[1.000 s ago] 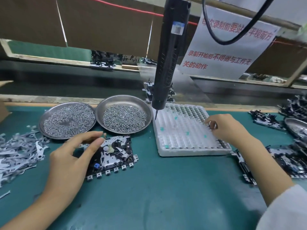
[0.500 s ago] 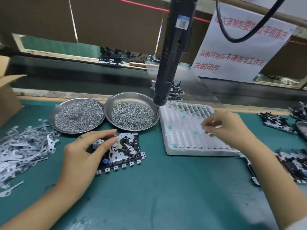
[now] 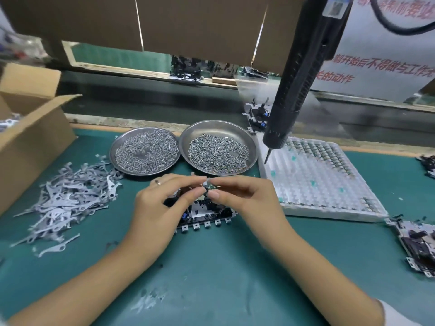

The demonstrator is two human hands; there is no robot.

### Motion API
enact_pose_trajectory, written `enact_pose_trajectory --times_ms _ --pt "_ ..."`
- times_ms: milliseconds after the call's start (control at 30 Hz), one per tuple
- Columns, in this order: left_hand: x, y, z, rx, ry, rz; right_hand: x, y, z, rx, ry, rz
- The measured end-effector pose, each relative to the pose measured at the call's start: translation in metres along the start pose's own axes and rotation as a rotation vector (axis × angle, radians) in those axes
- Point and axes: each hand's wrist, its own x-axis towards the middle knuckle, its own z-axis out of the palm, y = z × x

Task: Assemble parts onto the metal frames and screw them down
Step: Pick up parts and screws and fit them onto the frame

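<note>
Now both hands meet mid-desk, left hand (image 3: 153, 208) and right hand (image 3: 247, 198) pinching a small part (image 3: 208, 187) brought from the white tray (image 3: 329, 208) over the metal frame (image 3: 202, 214), ready for fitting.

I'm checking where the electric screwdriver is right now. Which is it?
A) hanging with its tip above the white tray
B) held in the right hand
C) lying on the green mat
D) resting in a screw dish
A: the screwdriver hangs untouched, its tip over the near-left part of the white tray, while both hands pinch a small part above the metal frame.
</note>
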Motion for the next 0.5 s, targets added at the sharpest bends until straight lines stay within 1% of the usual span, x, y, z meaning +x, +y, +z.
enact_pose_trajectory --times_ms 200,500 --pt "0.0006 -0.0007 -0.0001 0.024 -0.011 0.016 -0.0006 0.0022 -0.0012 0.079 -0.017 0.005" --pt "0.0006 -0.0017 0.0001 0.032 -0.052 0.038 -0.0017 0.0035 -0.0012 0.061 -0.025 -0.036"
